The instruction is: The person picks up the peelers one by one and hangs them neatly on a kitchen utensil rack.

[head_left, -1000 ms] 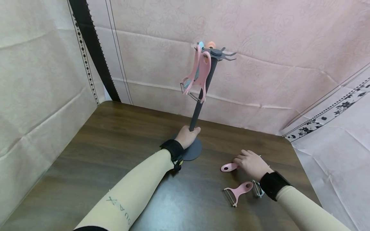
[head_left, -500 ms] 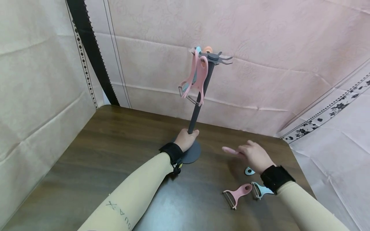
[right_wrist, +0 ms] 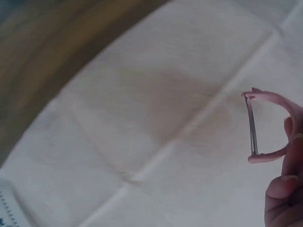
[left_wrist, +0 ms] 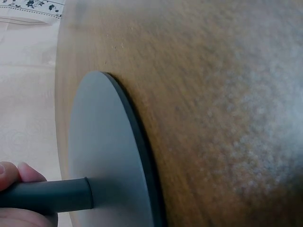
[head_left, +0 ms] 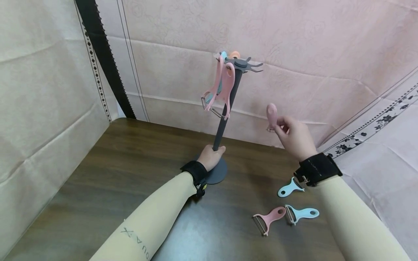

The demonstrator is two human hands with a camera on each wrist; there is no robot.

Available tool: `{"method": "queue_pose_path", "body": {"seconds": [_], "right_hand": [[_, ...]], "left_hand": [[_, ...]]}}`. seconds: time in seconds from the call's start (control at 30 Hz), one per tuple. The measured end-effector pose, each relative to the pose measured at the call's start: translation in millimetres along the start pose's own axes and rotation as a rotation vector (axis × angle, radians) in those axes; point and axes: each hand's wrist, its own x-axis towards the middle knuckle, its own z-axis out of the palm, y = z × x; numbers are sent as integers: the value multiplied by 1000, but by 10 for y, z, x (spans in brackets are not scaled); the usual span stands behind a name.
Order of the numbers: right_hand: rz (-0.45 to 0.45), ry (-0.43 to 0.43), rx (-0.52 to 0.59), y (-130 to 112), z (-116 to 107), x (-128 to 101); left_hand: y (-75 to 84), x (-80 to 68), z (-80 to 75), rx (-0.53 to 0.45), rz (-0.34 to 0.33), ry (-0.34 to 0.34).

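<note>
In the head view my left hand (head_left: 209, 158) grips the lower pole of a dark grey stand (head_left: 222, 127) just above its round base (left_wrist: 109, 142). Two pink peelers (head_left: 227, 87) hang from the stand's hooked top (head_left: 241, 64), with a blue and an orange one partly hidden behind. To the right, my right hand (head_left: 295, 137) pinches a pink peeler (head_left: 271, 113) in the air, handle end up. The right wrist view shows that peeler's metal blade (right_wrist: 252, 125) and forked head, with fingers (right_wrist: 284, 194) at its neck.
On the table (head_left: 130, 174) at the right lie another pink peeler (head_left: 270, 219) and two blue peelers, one nearer (head_left: 303, 214) and one farther (head_left: 289, 188). A pale cloth wall (head_left: 176, 65) stands behind the table. Bare hooks point right on the stand's top.
My right hand has lifted the pink peeler off the table and raised it toward the back, turning its handle upward. The blue peelers are uncovered. My left hand stays on the pole.
</note>
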Motion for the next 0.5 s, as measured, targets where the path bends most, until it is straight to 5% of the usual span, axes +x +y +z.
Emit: {"method": "queue_pose_path", "body": {"seconds": [0.5], "right_hand": [[27,184,76,-613,-243,620]], "left_hand": [[7,-9,6,7,-8,9]]}}
